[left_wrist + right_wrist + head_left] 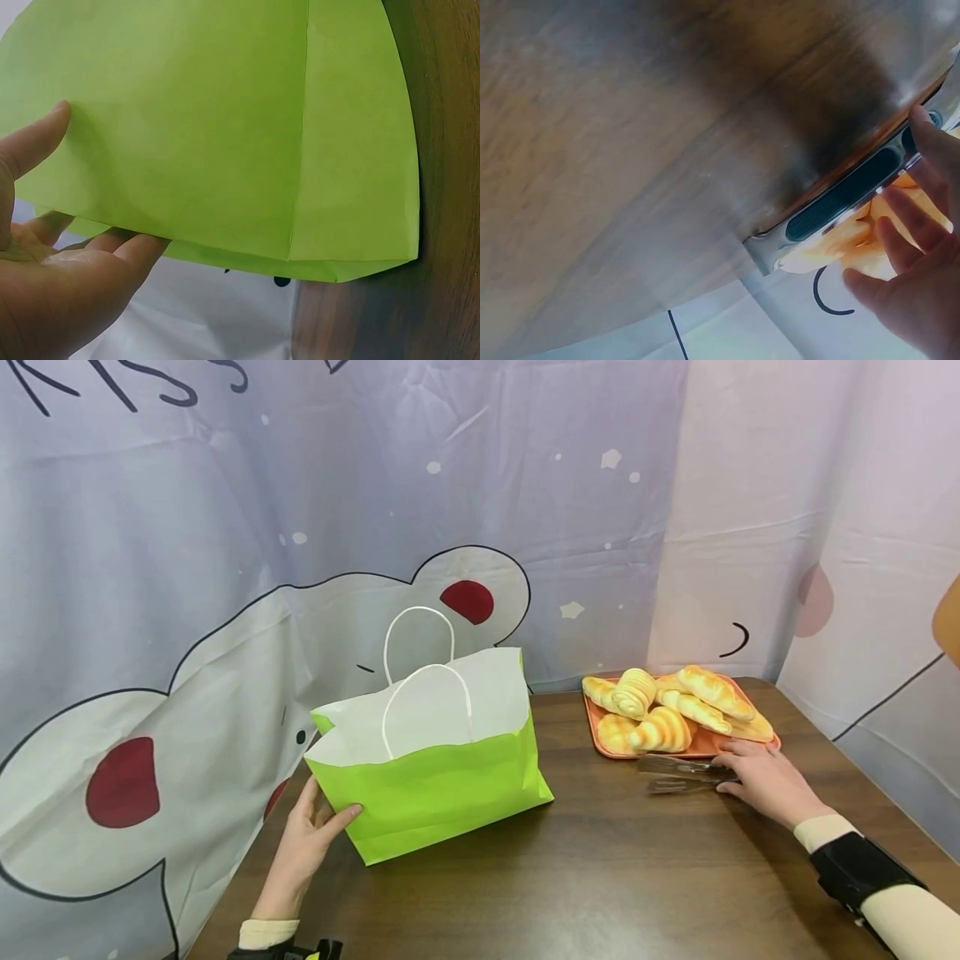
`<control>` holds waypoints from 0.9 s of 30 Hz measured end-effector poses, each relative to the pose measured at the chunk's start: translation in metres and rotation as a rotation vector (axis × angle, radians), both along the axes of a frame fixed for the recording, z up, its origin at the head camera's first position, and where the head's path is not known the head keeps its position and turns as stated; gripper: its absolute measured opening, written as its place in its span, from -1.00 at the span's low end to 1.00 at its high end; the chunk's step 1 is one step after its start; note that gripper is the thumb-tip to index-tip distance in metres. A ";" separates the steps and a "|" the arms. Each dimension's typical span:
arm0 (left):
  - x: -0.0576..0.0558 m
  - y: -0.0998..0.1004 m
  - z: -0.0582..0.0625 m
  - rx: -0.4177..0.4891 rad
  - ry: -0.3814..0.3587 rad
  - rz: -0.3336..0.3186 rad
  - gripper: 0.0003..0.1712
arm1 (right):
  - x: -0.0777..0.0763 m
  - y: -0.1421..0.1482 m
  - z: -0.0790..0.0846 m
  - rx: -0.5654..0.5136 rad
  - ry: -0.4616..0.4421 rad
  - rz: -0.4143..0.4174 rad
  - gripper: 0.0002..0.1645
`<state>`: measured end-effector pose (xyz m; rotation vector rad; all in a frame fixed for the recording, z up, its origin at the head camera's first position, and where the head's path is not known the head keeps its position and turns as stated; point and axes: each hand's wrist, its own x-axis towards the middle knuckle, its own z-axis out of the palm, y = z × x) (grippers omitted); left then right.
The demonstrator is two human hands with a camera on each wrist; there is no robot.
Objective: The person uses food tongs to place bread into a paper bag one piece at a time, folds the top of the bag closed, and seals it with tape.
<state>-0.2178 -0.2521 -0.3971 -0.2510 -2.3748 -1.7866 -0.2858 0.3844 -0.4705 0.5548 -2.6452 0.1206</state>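
A bright green paper bag (442,793) with a white inside and two white handles stands on the table, leaning a little. My left hand (303,839) holds its left side, the thumb (45,135) on the front panel and the fingers (139,251) behind the edge. At the right, my right hand (768,781) grips the end of metal tongs (682,767) with dark teal inlays, thumb on one side and fingers on the other. The tongs' arms are spread beside the front edge of an orange tray (592,727). Several pastries (663,731) lie piled on the tray.
The brown wooden table (570,877) carries all of these. Behind and to the right hangs a printed cloth (585,510), close to the table's back edge. A dark wrist strap (862,872) sits on the right forearm.
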 end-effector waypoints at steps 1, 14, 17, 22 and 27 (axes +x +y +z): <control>0.000 0.000 0.000 0.001 0.001 -0.002 -0.04 | 0.001 0.001 0.000 -0.001 0.021 0.022 -0.59; 0.001 -0.002 0.001 0.001 -0.014 -0.005 -0.05 | 0.011 0.001 0.018 -0.061 -0.061 -0.020 -0.54; 0.001 -0.003 0.001 0.006 -0.019 -0.003 -0.03 | 0.013 0.000 0.023 -0.059 -0.055 -0.018 -0.51; 0.001 -0.003 0.001 0.007 -0.024 -0.006 -0.02 | 0.019 0.002 0.032 -0.057 -0.022 -0.009 -0.54; 0.001 -0.002 0.001 0.000 -0.026 -0.002 -0.02 | 0.025 0.006 0.043 -0.047 0.003 -0.018 -0.50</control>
